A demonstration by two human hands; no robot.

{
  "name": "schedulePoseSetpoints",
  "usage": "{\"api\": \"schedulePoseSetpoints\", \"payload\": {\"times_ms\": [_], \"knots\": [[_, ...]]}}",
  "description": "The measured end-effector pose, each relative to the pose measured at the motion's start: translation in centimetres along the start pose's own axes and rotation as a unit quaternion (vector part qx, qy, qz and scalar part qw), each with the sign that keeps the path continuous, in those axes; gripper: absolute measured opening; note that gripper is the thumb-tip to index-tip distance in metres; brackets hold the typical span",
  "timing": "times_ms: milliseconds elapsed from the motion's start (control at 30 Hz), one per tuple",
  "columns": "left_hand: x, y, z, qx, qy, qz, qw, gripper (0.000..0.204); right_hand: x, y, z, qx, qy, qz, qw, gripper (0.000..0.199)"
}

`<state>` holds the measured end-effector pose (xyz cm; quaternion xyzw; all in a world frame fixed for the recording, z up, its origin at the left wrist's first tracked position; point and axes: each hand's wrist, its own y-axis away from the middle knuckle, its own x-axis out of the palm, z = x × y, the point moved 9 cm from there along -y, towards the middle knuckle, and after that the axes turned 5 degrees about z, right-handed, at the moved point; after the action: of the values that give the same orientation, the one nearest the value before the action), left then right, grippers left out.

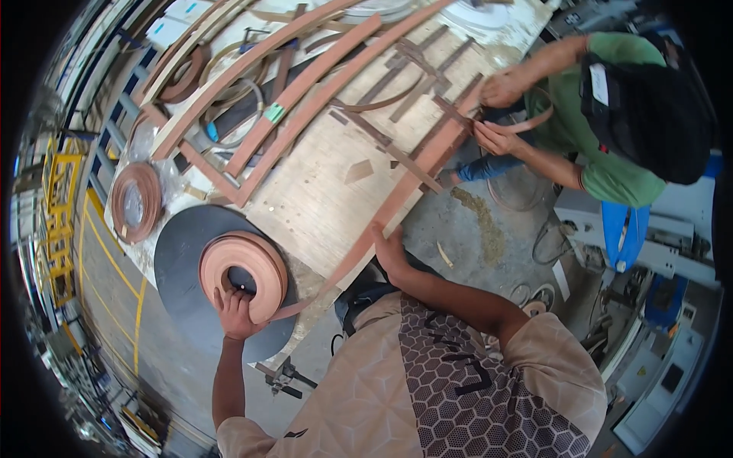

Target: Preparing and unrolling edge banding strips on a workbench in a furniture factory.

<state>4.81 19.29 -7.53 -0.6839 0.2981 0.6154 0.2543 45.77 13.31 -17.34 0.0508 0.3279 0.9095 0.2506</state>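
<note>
A thick roll of reddish-brown edge banding (263,259) lies on a dark round disc (179,252) at the table's near left corner. My left hand (235,309) rests on the roll with fingers apart, their tips reaching toward its centre hole. From the roll a loose strip of banding (355,256) runs along the table's near edge toward the other person. My right hand (389,248) has hold of this strip at the edge, partly hiding it. Farther right, both hands of a co-worker (500,114) are at the strip's far part, beside a curled end.
On the plywood table (305,206) lie long curved wooden pieces (313,99), dark wooden slats (389,145) and another banding coil (137,200). Below the near corner sits a clamp (286,378). The co-worker in green (622,145) stands at the right, near machinery (664,366).
</note>
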Motion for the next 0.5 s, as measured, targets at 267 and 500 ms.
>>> {"api": "schedulePoseSetpoints", "payload": {"times_ms": [267, 500], "knots": [[-1.0, 1.1, 0.4, -0.003, 0.019, -0.06, 0.998, 0.076, -0.5, -0.9, -4.1, 0.0, -0.047, -0.164, 0.985, 0.084], [-1.1, 3.1, 0.7, -0.007, 0.045, -0.117, 0.992, 0.074, 0.1, -1.0, -5.0, -0.046, -0.093, -0.336, 0.936, 0.07]]}}
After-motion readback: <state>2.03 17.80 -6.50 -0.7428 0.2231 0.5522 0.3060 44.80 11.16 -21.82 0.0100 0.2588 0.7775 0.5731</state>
